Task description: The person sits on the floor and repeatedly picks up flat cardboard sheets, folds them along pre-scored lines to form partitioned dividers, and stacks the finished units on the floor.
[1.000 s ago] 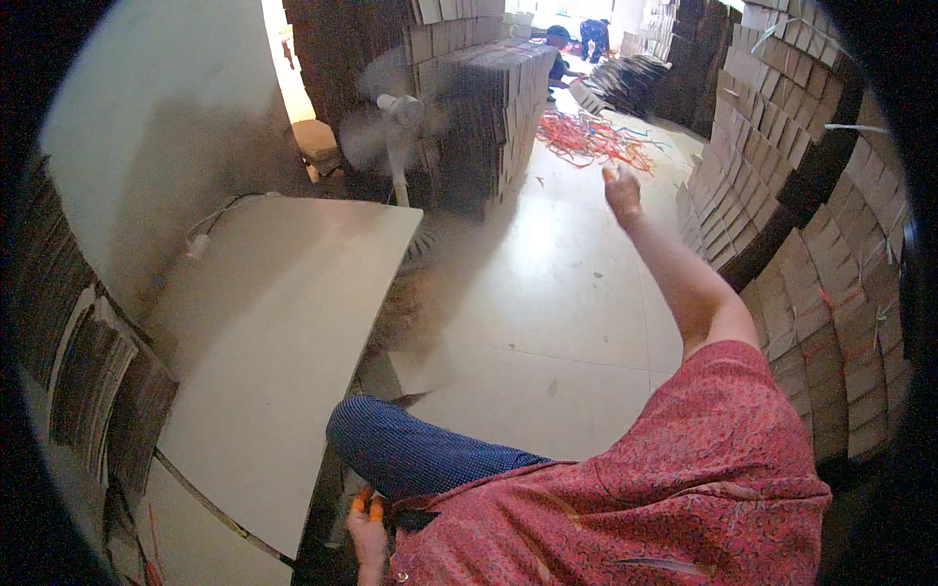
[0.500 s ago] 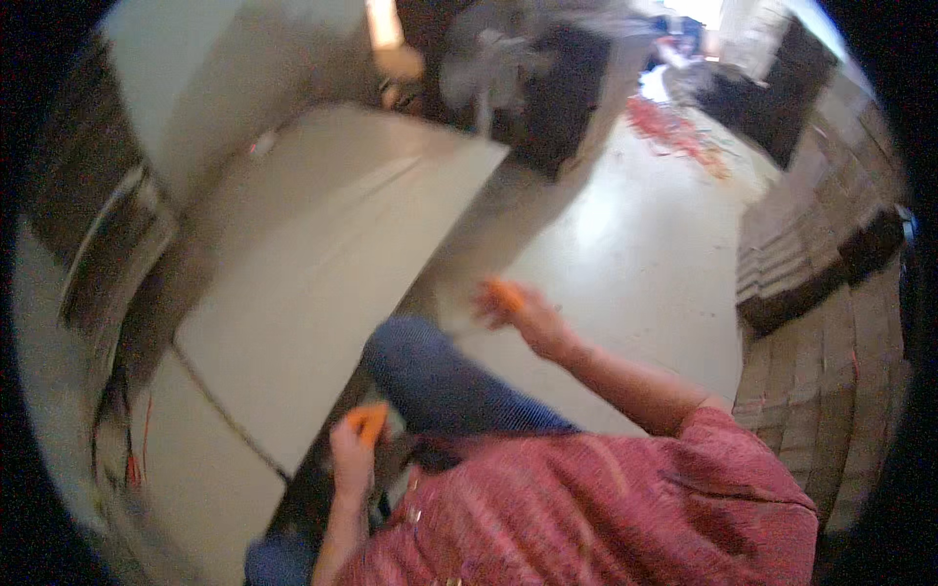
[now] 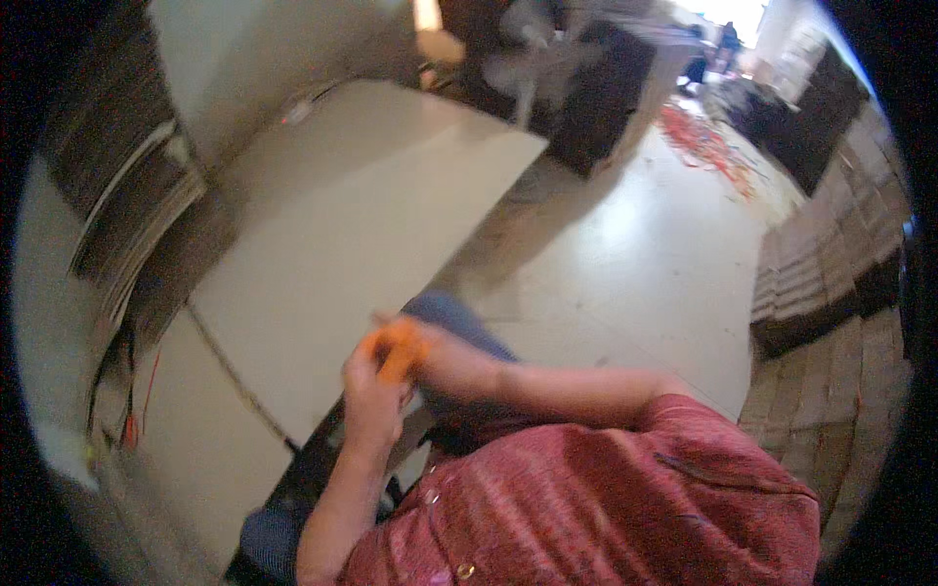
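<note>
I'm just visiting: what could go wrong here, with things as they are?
The loose red strips on the floor might catch a passing foot. The tall brown stacks at the right could perhaps topple if bumped. With the left hand and right hand so close together, the orange-covered fingers might snag each other.

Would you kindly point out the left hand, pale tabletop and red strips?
Left hand (image 3: 367, 388), head view: body of the hand, below the fingers.
Pale tabletop (image 3: 342, 230), head view: bare middle.
Red strips (image 3: 701, 146), head view: middle of the heap.
</note>
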A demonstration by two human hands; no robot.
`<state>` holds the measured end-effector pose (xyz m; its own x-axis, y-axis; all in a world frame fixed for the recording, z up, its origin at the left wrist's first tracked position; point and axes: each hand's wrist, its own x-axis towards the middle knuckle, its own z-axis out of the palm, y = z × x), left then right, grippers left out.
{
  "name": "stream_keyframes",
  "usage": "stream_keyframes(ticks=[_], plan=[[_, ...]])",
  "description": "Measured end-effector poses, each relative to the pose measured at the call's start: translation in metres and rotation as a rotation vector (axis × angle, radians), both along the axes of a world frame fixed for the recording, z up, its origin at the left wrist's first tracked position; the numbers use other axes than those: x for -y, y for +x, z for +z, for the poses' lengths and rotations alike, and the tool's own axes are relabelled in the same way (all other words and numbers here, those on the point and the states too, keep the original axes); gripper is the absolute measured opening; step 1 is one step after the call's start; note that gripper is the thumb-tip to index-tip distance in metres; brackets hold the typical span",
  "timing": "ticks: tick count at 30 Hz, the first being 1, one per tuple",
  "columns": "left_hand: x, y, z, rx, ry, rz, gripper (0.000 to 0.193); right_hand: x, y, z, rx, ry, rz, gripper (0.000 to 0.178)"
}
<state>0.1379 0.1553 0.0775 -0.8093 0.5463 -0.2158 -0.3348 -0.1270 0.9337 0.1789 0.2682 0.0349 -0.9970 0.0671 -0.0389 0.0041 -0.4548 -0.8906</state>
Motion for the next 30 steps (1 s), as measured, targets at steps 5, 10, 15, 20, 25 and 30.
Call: stream_keyframes(ticks=[5,10,15,20,25,30], plan=[[0.021,0.002,-0.025,-0.084,-0.079,-0.119,0.013,0.023,0.006,-0.017,0.039,-0.066,0.035,0.059],[0.032,0.011,-0.035,0.173,-0.038,-0.188,0.015,0.027,0.025,0.009,0.230,-0.026,-0.002,0.054],[0.036,0.022,-0.039,0.221,-0.087,-0.160,0.018,0.029,0.027,-0.002,0.207,0.058,0.004,0.054],[0.031,0.028,-0.030,0.251,-0.004,0.016,0.020,0.029,0.019,-0.004,0.252,0.032,0.002,0.055],[0.044,0.018,-0.044,0.196,-0.047,-0.051,0.020,0.034,0.013,-0.025,0.071,0.137,-0.064,0.053],[0.046,0.026,-0.068,0.218,-0.093,-0.075,0.015,0.028,0.020,-0.024,0.209,0.229,0.022,0.046]])
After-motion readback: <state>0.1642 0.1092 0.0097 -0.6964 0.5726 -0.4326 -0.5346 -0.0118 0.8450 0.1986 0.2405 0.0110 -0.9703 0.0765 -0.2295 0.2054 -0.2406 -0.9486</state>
